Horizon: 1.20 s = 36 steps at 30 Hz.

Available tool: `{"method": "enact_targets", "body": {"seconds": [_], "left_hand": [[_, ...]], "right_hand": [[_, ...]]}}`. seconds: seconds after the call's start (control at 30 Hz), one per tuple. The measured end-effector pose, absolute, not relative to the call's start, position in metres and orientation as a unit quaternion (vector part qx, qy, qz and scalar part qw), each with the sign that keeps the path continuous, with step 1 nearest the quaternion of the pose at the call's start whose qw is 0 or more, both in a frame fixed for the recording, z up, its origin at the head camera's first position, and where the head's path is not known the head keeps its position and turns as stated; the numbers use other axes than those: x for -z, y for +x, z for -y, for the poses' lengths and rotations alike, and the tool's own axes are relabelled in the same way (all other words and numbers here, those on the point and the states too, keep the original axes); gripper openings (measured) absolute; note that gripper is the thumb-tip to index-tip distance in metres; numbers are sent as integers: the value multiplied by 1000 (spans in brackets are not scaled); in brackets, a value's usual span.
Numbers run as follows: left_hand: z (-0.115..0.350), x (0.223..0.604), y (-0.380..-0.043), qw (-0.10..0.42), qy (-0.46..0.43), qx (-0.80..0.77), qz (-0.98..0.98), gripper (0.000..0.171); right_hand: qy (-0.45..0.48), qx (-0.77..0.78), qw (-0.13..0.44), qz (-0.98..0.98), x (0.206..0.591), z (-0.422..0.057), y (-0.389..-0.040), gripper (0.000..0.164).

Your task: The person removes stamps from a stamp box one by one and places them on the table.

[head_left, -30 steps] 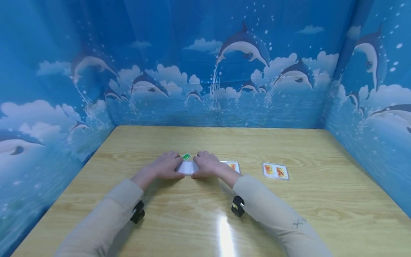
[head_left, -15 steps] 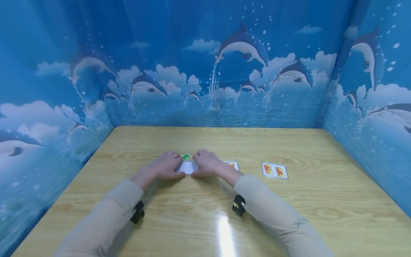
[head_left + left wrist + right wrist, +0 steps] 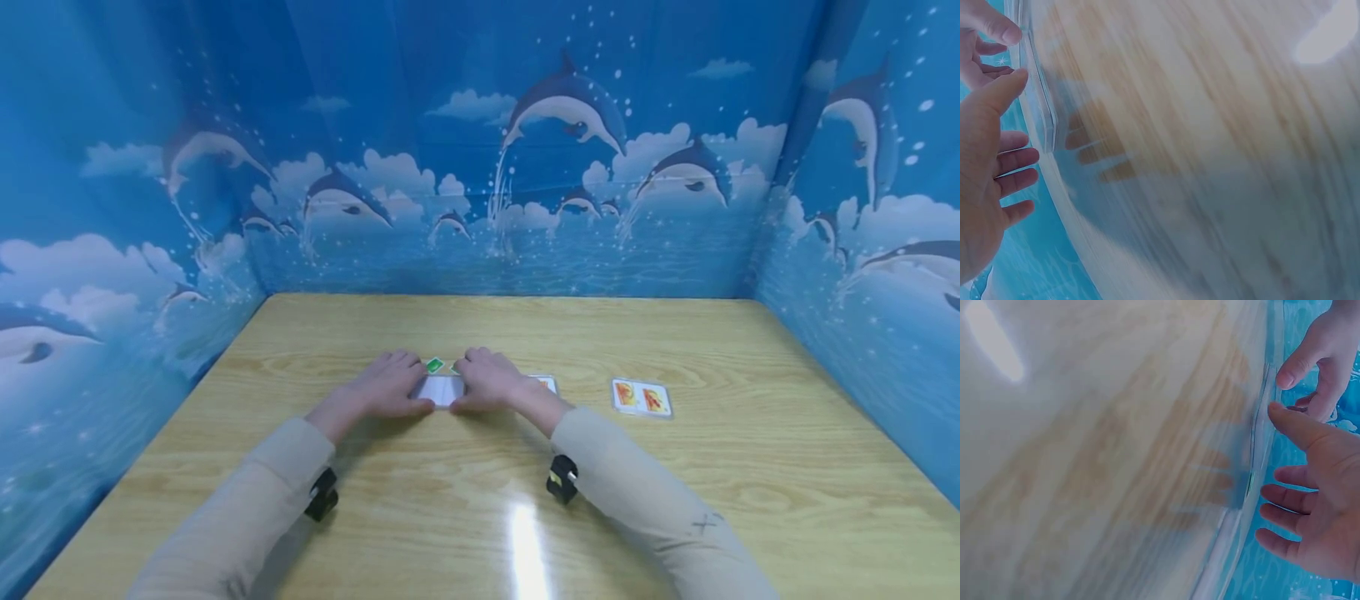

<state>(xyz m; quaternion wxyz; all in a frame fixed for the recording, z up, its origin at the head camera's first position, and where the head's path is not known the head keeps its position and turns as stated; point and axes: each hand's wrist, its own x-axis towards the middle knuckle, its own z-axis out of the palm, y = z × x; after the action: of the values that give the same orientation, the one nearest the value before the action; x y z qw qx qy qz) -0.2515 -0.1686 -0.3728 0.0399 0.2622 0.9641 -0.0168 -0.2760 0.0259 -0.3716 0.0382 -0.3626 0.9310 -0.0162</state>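
A flat white card-like piece (image 3: 440,391) with a crease line lies on the table between both hands in the head view; the wrist views show its thin, layered, clear-looking edge (image 3: 1044,103). My left hand (image 3: 386,386) holds its left end, thumb at the near edge and fingers over the far side. Likewise, my right hand (image 3: 487,382) spans its right end, thumb tip at the near edge (image 3: 1261,425). The two thumbs are close together. Both ends of the piece are hidden under the hands. Just beyond it lie small green pieces (image 3: 435,365).
A card with orange pictures (image 3: 641,398) lies to the right on the wooden table (image 3: 480,483). Another picture card (image 3: 547,383) is partly covered by the right hand and wrist. Blue dolphin-print curtains (image 3: 480,167) enclose the back and sides.
My right hand has shifted slightly right along the white piece, baring more of it and part of a second green piece. My left hand stays in place.
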Motion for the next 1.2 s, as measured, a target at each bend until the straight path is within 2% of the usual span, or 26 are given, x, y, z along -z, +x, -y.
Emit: {"method": "enact_targets", "body": {"seconds": [0.23, 0.53, 0.8, 1.07, 1.2], "left_hand": [[163, 372, -252, -26, 278, 17, -960, 58], [152, 371, -258, -114, 302, 50, -945, 38], [139, 364, -259, -123, 294, 56, -946, 33], [128, 361, -263, -166, 312, 37, -935, 35], [119, 360, -264, -160, 309, 41, -937, 36]], "right_hand": [[-352, -7, 6, -936, 368, -34, -275, 71], [-356, -1, -14, -934, 361, -56, -275, 74], [-351, 15, -11, -936, 357, -78, -279, 68], [-358, 22, -26, -933, 356, -98, -279, 62], [-363, 24, -36, -931, 356, -108, -279, 61]]}}
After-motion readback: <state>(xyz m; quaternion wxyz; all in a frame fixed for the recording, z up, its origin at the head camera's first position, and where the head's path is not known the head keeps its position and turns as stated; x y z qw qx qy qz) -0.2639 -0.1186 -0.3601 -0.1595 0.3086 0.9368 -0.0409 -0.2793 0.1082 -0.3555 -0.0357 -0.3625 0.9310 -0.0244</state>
